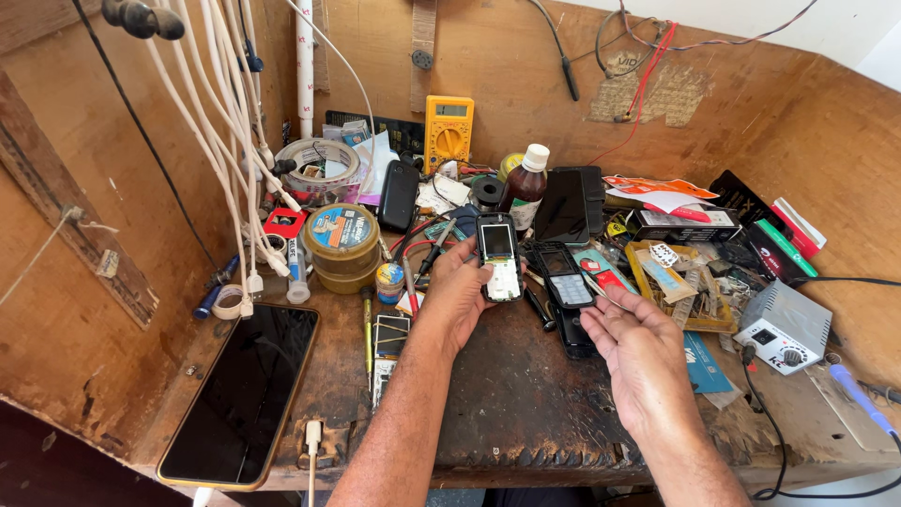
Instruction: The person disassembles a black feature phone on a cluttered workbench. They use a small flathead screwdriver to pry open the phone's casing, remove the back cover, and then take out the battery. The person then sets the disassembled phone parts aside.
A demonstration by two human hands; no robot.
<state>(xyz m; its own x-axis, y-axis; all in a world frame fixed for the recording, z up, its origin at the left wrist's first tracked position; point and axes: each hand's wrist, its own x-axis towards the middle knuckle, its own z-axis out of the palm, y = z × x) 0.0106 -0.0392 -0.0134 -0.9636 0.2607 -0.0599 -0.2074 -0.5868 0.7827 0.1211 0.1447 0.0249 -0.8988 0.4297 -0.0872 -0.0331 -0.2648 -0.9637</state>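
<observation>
My left hand (460,291) grips a small keypad phone (498,255) with its front cover off, screen up and white board showing below. My right hand (631,349) hovers palm up just right of it, fingers spread and holding nothing. Between the hands, on the dark bench mat (526,394), lies a black phone front cover with a keypad opening (566,275). A dark phone shell (572,333) lies under my right fingertips.
A large black smartphone (246,390) lies at the front left with a white cable plug (313,437) beside it. Round tins (342,242), a yellow multimeter (449,131), a brown bottle (526,190), white hanging cables (225,141), a grey soldering station (786,327) and scattered parts crowd the back.
</observation>
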